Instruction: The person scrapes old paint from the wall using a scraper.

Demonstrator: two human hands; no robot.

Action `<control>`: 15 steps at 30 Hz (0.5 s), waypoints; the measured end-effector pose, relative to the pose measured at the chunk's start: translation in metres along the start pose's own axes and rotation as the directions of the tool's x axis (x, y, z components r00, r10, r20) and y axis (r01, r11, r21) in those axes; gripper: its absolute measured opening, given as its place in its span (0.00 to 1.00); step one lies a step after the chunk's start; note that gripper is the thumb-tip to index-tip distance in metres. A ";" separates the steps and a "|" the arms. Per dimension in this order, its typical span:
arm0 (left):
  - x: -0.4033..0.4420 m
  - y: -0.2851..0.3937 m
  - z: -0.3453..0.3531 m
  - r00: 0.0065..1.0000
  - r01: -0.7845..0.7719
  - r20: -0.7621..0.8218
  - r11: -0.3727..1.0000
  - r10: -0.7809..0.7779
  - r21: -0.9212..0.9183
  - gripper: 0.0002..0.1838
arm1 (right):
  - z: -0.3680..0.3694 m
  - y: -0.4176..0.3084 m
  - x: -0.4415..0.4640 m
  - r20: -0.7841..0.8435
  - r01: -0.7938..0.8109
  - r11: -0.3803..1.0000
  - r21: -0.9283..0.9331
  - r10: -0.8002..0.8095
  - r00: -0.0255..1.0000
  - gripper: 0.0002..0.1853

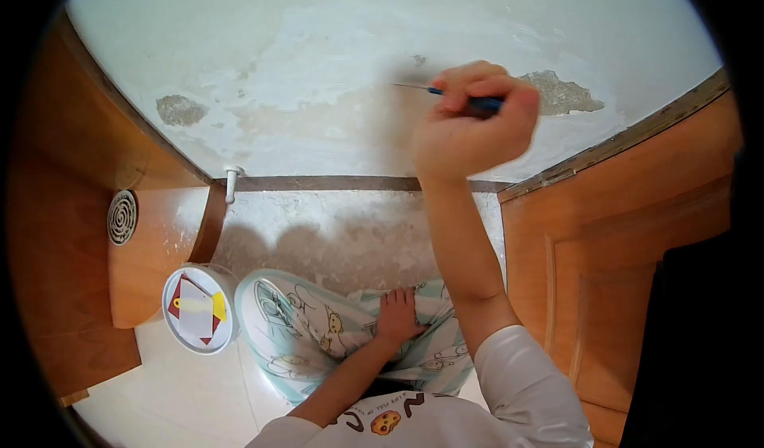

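As the right hand (477,126) grips a blue-handled tool (487,103) before a patchy wall (318,42), the left hand (400,314) rests on the lap

Right arm raised, bent at the elbow. Fingers of the right hand curled closed around the tool's dark blue handle; its thin shaft points leftward, in front of the wall's pale surface. Cannot tell whether the tip touches. Left hand holding nothing visible, fingers spread and laid on the patterned trousers (290,329), near the knees.

Wall whitish, with smeared, uneven areas. One rough grey patch (561,94) shows just beside the raised hand, to the right in the view; a smaller grey patch (181,110) lies well apart, toward the left edge. Along the wall's foot, a brown strip (326,183); near its left end, a short white pipe (231,185) sticks out. The floor (318,237) directly below the strip is mottled.

Wooden surfaces flank both sides: a wooden panel (60,233) at left, a wooden door (629,289) with moulded framing at right. A round spiral-patterned piece (122,217) sits on the left woodwork. Below it, beside the trousers, stands a white bucket (229,321), flat pieces in red, yellow and whitish (195,309) on its top.
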State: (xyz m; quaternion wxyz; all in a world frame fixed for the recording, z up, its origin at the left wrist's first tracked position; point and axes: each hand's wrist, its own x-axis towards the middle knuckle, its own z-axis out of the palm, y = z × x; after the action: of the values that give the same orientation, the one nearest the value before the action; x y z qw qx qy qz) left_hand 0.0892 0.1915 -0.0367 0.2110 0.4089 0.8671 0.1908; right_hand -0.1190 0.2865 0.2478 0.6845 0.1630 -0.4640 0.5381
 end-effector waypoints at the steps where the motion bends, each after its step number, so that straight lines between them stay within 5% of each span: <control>1: 0.001 -0.001 -0.002 1.000 -0.008 -0.016 1.000 0.008 -0.001 0.50 | 0.002 -0.006 0.004 -0.068 0.017 0.998 0.053 -0.014 0.998 0.17; 3: 0.003 -0.001 -0.003 0.999 -0.003 -0.036 1.000 0.003 0.006 0.51 | 0.001 -0.006 0.006 -0.126 0.011 0.997 0.071 -0.002 0.992 0.17; 7: 0.002 -0.001 -0.003 0.999 0.011 0.033 1.000 -0.011 0.011 0.50 | -0.021 0.030 -0.029 -0.119 -0.349 0.885 -0.308 0.328 0.937 0.17; 10: 0.002 -0.002 0.001 0.997 0.006 -0.078 1.000 -0.008 -0.030 0.49 | -0.021 0.012 -0.021 -0.124 -0.065 0.997 -0.032 0.061 0.990 0.16; 12: 0.000 -0.003 0.004 0.997 -0.016 -0.075 0.999 0.013 -0.040 0.49 | -0.017 0.005 -0.018 -0.198 -0.062 0.986 0.154 0.093 0.976 0.16; 14: 0.003 -0.004 0.002 0.998 -0.025 -0.066 0.999 0.022 -0.044 0.49 | -0.005 0.008 -0.006 -0.179 -0.004 0.999 -0.051 -0.005 0.984 0.16; 15: 0.003 -0.003 0.001 0.999 -0.016 -0.047 0.999 0.014 -0.050 0.49 | -0.012 0.022 -0.014 -0.107 -0.102 0.984 -0.149 0.086 0.991 0.16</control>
State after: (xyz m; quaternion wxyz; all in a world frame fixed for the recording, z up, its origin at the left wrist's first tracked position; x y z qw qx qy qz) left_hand 0.0865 0.1923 -0.0394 0.1997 0.4053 0.8636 0.2237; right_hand -0.1330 0.2949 0.2241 0.6912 0.0605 -0.4764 0.5400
